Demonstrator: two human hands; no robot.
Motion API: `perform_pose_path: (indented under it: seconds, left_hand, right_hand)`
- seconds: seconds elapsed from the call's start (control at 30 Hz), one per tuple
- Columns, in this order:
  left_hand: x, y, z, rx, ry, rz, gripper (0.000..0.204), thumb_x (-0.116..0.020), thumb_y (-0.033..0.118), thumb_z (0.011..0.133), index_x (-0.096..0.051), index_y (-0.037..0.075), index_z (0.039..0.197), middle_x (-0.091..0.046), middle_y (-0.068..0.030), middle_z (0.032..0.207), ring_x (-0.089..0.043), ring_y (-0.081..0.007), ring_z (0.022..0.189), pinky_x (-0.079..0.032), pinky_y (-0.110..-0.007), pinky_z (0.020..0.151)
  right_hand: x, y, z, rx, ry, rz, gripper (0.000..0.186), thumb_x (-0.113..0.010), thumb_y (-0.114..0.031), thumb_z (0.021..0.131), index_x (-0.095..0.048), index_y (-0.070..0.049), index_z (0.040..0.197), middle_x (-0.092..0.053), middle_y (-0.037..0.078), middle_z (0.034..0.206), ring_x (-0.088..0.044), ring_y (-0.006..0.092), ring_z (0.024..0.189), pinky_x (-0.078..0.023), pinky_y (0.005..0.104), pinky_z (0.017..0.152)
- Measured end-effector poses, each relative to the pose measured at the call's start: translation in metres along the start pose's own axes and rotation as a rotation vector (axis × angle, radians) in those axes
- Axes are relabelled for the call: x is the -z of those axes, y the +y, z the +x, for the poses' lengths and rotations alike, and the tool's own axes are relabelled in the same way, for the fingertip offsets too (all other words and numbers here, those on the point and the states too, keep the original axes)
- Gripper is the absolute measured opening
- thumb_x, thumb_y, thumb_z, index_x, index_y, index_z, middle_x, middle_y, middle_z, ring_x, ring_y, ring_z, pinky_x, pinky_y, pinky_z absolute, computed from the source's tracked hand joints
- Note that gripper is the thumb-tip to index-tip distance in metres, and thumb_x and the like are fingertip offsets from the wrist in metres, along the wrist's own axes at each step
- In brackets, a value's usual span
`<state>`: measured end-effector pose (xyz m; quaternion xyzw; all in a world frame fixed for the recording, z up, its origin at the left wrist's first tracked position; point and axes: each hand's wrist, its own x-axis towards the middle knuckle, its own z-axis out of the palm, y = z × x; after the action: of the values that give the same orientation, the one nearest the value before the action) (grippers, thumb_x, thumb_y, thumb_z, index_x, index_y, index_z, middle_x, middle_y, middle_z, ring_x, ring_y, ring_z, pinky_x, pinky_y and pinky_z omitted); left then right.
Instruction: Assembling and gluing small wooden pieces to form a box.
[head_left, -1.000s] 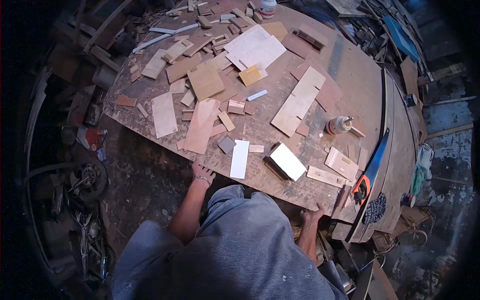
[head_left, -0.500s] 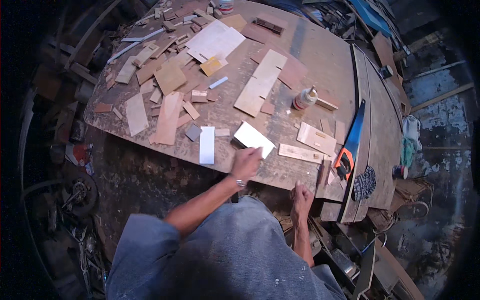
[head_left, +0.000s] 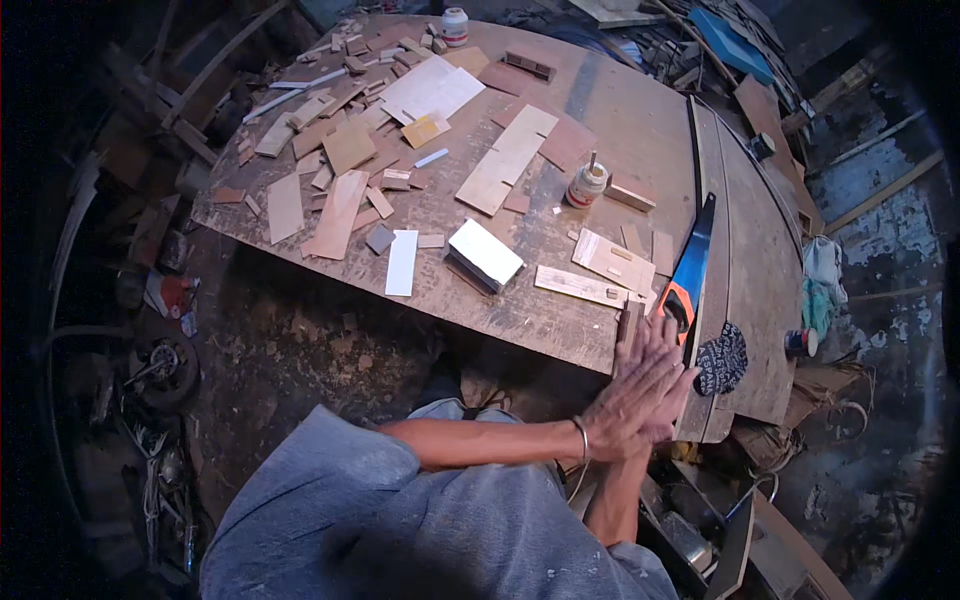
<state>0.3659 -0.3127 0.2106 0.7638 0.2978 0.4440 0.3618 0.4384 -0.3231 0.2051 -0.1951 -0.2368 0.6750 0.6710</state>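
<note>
My left hand (head_left: 625,405) lies across my right hand (head_left: 676,393), palms pressed together, over the bench's near right edge. Fingers of both hands are stretched out, and nothing shows between them; the right one is partly covered. Just beyond the fingertips rests a handsaw (head_left: 692,262) with a blue blade and an orange and black handle. To the left, near the front edge, stands a small wooden box with a white top (head_left: 487,251). Beside it lies a white rectangular strip (head_left: 401,263).
The wooden workbench (head_left: 480,325) carries many wood offcuts at its far left. A glue jar (head_left: 587,185) with a stick in it stands right of a long notched board (head_left: 507,160). A dark patterned cloth (head_left: 721,358) lies at the right edge. Another jar (head_left: 455,27) is at the back.
My left hand has left the white-topped box and moved right onto my right hand. The right hand's closed fingers have stretched out flat. The view has shifted a little.
</note>
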Motion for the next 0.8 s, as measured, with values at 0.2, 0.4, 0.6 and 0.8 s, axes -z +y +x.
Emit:
perform_pose_path:
  seconds: [0.2,0.4,0.6,0.8]
  left_hand:
    - [0.028,-0.030,0.049,0.046,0.403,-0.076,0.066,-0.042,0.023,0.102,-0.013,-0.006,0.153,-0.005,-0.0270,0.161,-0.003,-0.0372,0.151,-0.004,-0.045,0.121]
    - [0.086,-0.021,0.045,0.165,0.436,-0.470,0.064,-0.028,0.036,0.108,-0.010,-0.006,0.154,-0.008,-0.0241,0.162,-0.005,-0.0298,0.152,-0.007,-0.037,0.122]
    - [0.161,0.009,0.058,0.269,0.415,-1.008,0.081,-0.028,0.057,0.102,-0.012,-0.003,0.154,-0.010,-0.0171,0.164,-0.008,-0.0235,0.152,-0.005,-0.037,0.121]
    - [0.179,-0.004,0.061,0.422,0.114,-1.521,0.093,-0.027,0.072,0.095,-0.025,-0.001,0.152,-0.019,-0.0151,0.162,-0.010,-0.0226,0.152,-0.003,-0.046,0.121]
  right_hand:
    - [-0.025,0.028,-0.037,0.154,-0.018,-0.718,0.085,-0.017,-0.063,0.101,-0.016,0.003,0.154,-0.019,0.016,0.162,-0.013,0.0278,0.151,-0.006,0.0397,0.122]
    - [-0.051,0.042,-0.012,0.192,-0.051,-1.085,0.088,-0.017,-0.064,0.100,-0.024,0.008,0.151,-0.025,0.019,0.159,-0.018,0.0280,0.149,-0.009,0.0388,0.121]
    - [-0.102,0.060,0.002,0.363,-0.207,-1.120,0.088,-0.030,-0.066,0.095,-0.041,0.007,0.142,-0.033,0.021,0.153,-0.027,0.0331,0.145,-0.016,0.0438,0.119]
    - [-0.099,0.089,0.003,0.402,-0.120,-0.953,0.079,-0.034,-0.061,0.096,-0.048,0.007,0.135,-0.038,0.021,0.148,-0.026,0.0338,0.144,-0.017,0.0469,0.117]
